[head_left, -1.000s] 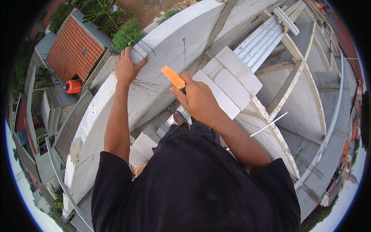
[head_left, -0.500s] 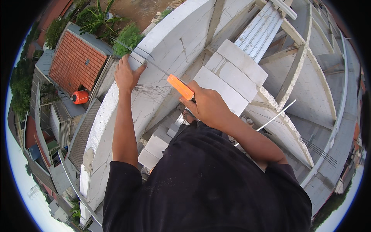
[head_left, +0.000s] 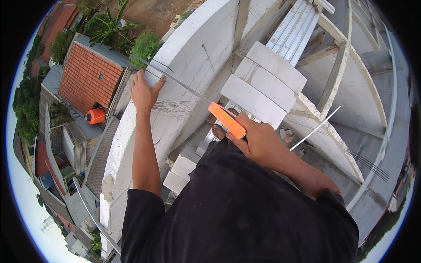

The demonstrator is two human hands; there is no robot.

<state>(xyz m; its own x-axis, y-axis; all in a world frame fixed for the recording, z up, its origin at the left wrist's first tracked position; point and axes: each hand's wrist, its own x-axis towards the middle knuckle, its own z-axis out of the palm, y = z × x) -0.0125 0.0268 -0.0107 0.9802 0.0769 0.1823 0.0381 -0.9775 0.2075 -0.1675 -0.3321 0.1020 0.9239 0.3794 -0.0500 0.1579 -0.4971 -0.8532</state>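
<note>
My right hand (head_left: 263,140) is closed round the orange handle of a hand saw (head_left: 226,119). Its long thin blade slants up and left across the top of the white block wall (head_left: 186,41). My left hand (head_left: 144,93) grips a pale lightweight block (head_left: 152,78) on the wall's top, thumb on the near side and fingers over the outer side. The blade crosses right beside this block, just beyond my fingertips. How deep the blade sits in the block is too small to tell.
Several pale blocks (head_left: 263,83) are stacked right of the wall, by ribbed metal planks (head_left: 296,28). Thin wires (head_left: 175,107) stick out below my left hand. Past the wall's outer side lie a tiled roof (head_left: 90,72) and an orange tank (head_left: 95,116), lower down.
My right hand has drawn the saw back, down and to the right, so more blade shows on the near side of the wall. My left hand keeps its place on the block.
</note>
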